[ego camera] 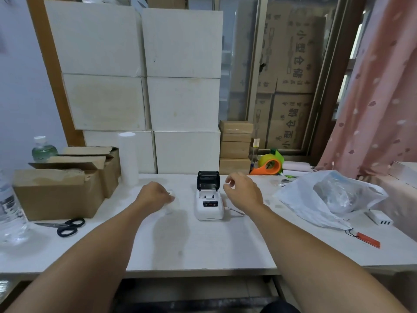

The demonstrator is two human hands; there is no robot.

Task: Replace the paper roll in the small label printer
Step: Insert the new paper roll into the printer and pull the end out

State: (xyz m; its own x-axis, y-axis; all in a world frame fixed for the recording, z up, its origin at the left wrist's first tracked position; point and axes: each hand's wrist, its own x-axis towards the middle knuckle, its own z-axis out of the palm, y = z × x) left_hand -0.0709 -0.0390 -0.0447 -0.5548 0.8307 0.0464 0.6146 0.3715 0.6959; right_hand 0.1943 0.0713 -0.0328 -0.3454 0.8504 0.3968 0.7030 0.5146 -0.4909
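The printer [209, 204] is sitting on the white bench [203, 245] with its black lid [208, 180] standing open, between the two hands. Its paper bay is lying uncovered just below the lid; whether a roll is inside cannot be told. A thin cable [235, 211] is running out from its right side, under the right wrist.

The left hand [155, 195] is hovering just left of the printer, its fingers [170, 197] curling around a small white thing [170, 192], seemingly a roll, though it is too blurred to be sure. The right hand [242, 188] is hanging just right of the lid, its fingers [228, 185] bent and slightly apart, gripping nothing.

Well left of the left fingers, scissors [67, 225] are lying near cardboard boxes [65, 188], and a tall white tube [128, 158] is standing behind that hand. Well right of the right fingers, a plastic bag [327, 197] is lying crumpled, with an orange tape dispenser [269, 166] behind it.
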